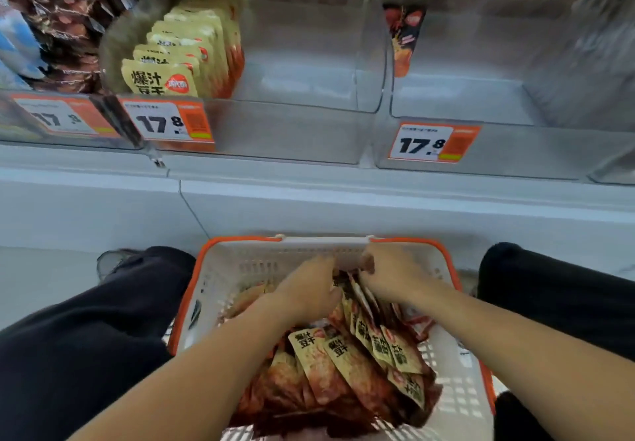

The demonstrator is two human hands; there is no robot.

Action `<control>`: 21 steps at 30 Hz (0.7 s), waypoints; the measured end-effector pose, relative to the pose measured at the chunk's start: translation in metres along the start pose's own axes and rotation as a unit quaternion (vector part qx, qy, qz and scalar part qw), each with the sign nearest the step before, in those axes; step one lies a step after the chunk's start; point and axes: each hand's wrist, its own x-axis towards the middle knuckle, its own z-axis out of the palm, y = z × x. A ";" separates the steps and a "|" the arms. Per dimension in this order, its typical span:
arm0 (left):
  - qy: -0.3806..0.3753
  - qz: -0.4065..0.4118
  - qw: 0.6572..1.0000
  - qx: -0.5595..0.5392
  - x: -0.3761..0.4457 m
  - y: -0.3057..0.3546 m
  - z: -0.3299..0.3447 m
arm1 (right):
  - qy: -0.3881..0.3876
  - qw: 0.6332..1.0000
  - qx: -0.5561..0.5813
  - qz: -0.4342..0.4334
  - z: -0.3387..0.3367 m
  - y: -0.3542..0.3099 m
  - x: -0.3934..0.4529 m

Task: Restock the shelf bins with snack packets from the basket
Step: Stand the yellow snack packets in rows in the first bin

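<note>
Gathering snack packets (357, 354) in the basket (220, 268), left hand (309, 289) and right hand (388, 275) curling around an upright bunch to square it, likely for lifting toward the empty bin (299, 131) above.

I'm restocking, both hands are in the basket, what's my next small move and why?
Probably close both hands on the upright packets between them and lift: the middle bin is only part full.

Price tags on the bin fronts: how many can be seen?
3: left price tag on the far-left bin, middle price tag under the yellow packets, right price tag on the right-hand bin. Others may lie outside the frame.
</note>
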 end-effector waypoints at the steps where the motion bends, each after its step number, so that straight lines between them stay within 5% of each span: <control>1: -0.037 -0.003 0.999 0.004 0.000 0.000 0.015 | -0.001 1.000 0.009 0.022 0.011 0.015 -0.006; 5: -0.065 -0.052 0.989 -0.119 0.005 0.002 0.053 | -0.035 0.997 0.002 0.064 0.049 0.063 -0.028; 12: -0.041 -0.168 0.946 -0.275 0.025 0.007 0.090 | -0.091 0.996 0.004 0.011 0.084 0.072 -0.041; 21: 0.029 -0.249 0.948 -0.197 0.033 0.025 0.097 | -0.151 0.988 0.025 0.005 0.085 0.075 -0.040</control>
